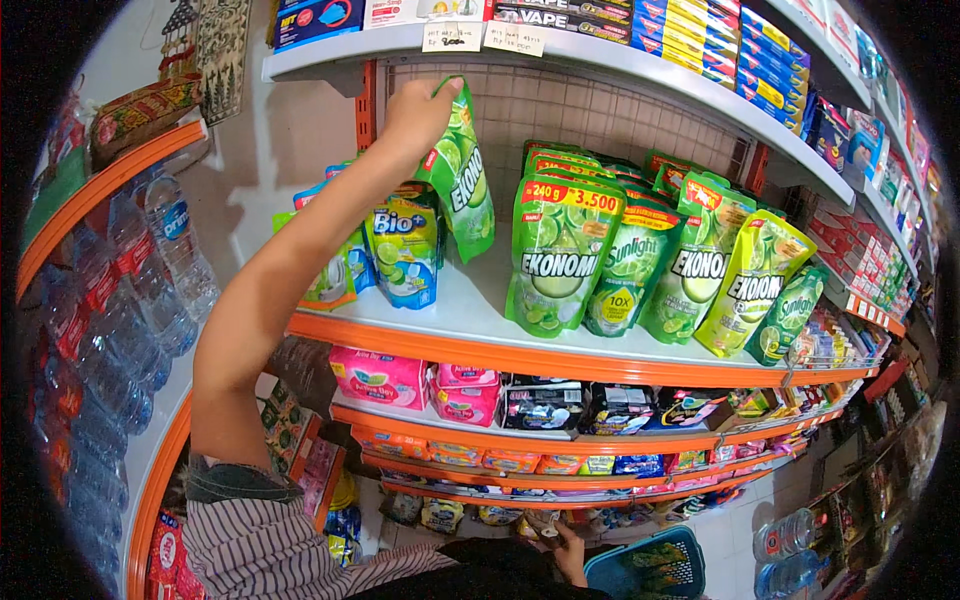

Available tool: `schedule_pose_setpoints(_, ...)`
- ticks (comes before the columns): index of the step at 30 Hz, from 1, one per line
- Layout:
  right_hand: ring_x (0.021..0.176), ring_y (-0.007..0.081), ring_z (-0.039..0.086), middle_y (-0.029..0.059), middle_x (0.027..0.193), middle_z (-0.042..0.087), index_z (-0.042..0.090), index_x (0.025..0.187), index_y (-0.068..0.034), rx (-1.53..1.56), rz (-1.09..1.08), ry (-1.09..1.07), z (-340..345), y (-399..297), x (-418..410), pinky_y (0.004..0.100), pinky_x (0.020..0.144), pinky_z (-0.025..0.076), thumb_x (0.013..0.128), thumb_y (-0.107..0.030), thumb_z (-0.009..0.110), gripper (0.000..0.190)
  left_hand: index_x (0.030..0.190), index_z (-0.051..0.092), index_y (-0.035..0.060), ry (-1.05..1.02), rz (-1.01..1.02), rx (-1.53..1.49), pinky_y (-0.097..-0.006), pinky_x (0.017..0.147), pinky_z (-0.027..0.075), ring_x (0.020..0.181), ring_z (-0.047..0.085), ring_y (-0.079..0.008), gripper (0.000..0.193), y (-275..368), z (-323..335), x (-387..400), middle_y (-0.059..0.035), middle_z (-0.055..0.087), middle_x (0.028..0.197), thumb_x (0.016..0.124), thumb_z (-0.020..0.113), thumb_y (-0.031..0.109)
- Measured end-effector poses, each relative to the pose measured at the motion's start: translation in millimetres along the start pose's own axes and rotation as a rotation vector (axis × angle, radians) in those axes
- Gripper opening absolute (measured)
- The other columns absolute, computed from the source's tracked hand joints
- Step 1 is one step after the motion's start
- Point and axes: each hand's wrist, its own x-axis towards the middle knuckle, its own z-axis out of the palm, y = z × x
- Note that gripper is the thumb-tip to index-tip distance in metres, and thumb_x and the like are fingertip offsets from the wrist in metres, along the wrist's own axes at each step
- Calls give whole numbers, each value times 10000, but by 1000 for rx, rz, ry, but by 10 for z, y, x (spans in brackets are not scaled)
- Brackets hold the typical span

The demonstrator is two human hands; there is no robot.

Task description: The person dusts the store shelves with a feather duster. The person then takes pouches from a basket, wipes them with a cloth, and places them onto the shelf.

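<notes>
My left hand (420, 112) is raised over the shelf and pinches the top edge of a green Ekonomi dish soap pouch (469, 187), which hangs down tilted. To its left on the shelf stand a Bio+ pouch (405, 247) and other pouches, partly behind my forearm. Right of the held pouch is a row of green Ekonomi (562, 262) and Sunlight (630, 262) pouches, standing several deep. Low in the view, my right hand (570, 553) is beside a teal plastic basket (686, 547); its fingers are curled near a small pale thing that I cannot make out.
An orange-edged shelf (540, 356) bears the pouches. Above it, a grey shelf (585, 56) carries boxed goods and paper price tags. Pink packs (379, 379) and black packs fill the tier below. Water bottles (176, 225) line a shelf at the left; more stand on the floor at lower right.
</notes>
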Motion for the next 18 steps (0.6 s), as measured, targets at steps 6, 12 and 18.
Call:
schedule_pose_setpoints(6,591,260,561,191,715,590,571,1082,-5,-5,110,49,165,402,208,310,548,437,686,42,560,399,779,589,-8,-472,-136,3,-285,526,453,590,566,-130,336,-29,189,412,-72,604,717,861,509,308)
schedule_pose_setpoints(12,729,264,614,179,839,628,588,1056,-10,42,232,28,368,804,362,334,611,491,721,27,561,338,803,617,4,-595,-87,403,-327,608,430,679,532,-162,368,-141,447,845,-93,603,809,771,613,370)
schedule_pose_setpoints(18,790,158,538,119,899,602,567,1000,39,258,229,84,535,1180,466,295,640,432,820,-30,457,222,939,619,24,-813,162,787,-366,719,434,798,554,-228,459,-552,870,1467,-137,607,959,754,606,445)
